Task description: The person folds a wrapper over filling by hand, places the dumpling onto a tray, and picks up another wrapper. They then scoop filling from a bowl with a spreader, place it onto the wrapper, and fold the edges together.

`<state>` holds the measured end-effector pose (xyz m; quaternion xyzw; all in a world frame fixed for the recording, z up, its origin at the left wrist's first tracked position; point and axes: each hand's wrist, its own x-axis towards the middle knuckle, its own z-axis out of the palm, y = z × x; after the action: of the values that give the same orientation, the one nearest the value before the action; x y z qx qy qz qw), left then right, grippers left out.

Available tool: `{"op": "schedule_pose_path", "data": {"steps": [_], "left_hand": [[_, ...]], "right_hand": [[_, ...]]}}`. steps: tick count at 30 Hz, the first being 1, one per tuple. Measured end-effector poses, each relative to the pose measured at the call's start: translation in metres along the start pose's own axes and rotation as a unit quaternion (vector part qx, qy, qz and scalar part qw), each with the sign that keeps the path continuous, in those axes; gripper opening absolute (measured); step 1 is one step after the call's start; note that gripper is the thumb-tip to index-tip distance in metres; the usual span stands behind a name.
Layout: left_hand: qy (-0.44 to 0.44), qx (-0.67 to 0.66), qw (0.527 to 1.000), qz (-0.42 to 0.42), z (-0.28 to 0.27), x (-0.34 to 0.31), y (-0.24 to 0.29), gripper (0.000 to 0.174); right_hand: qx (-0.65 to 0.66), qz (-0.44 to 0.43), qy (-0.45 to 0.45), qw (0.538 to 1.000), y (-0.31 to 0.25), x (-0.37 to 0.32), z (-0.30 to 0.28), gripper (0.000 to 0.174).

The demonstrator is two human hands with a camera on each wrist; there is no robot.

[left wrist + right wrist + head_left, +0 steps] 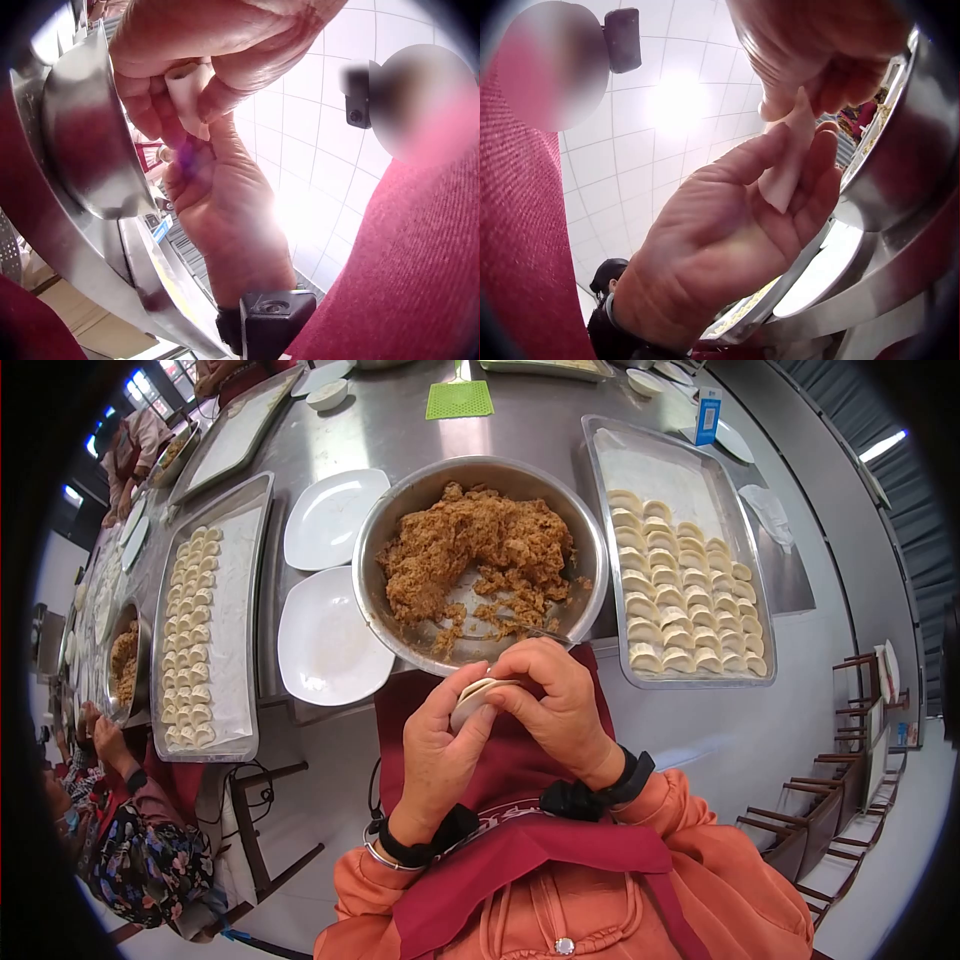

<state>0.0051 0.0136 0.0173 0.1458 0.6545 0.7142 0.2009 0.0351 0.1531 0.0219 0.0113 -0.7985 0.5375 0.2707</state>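
Observation:
A dumpling [476, 702], its pale wrapper folded over, is held up between both hands just in front of the near rim of a large steel bowl [365, 590]. My left hand [440, 732] grips one side of it, thumb against the dough. At the other side my right hand [553, 698] pinches the folded edge. In the left wrist view the wrapper [189, 97] shows as a smooth curved sheet among the fingers. Brown minced filling [480, 545] is heaped in the bowl, scooped away toward the near side. A thin metal utensil [548, 634] leans at the bowl's near right rim.
A tray of dumplings [690, 680] lies to the right, another tray [250, 745] to the left. Two white plates [335, 635] sit left of the bowl. Farther back are a green perforated scoop [460, 400] and a blue carton [708, 418]. Another person [150, 840] works at the left.

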Motion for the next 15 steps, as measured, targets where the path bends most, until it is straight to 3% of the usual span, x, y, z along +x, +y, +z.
{"op": "schedule_pose_path", "data": {"steps": [2,7,15], "left_hand": [[-0.001,0.022,1.000,0.000,-0.0002,0.0004,-0.0019,0.033],[-0.016,0.146,0.983,0.109,-0.0015,0.0033,-0.0062,0.036],[-0.019,0.165,0.982,0.088,-0.0038,0.0050,-0.0012,0.043]], "right_hand": [[-0.004,-0.012,-0.003,1.000,0.0034,-0.0002,0.0003,0.014],[-0.026,-0.036,-0.015,0.999,0.0035,0.0010,-0.0013,0.014],[-0.047,0.009,-0.038,0.998,-0.0003,0.0014,0.0007,0.014]]}}
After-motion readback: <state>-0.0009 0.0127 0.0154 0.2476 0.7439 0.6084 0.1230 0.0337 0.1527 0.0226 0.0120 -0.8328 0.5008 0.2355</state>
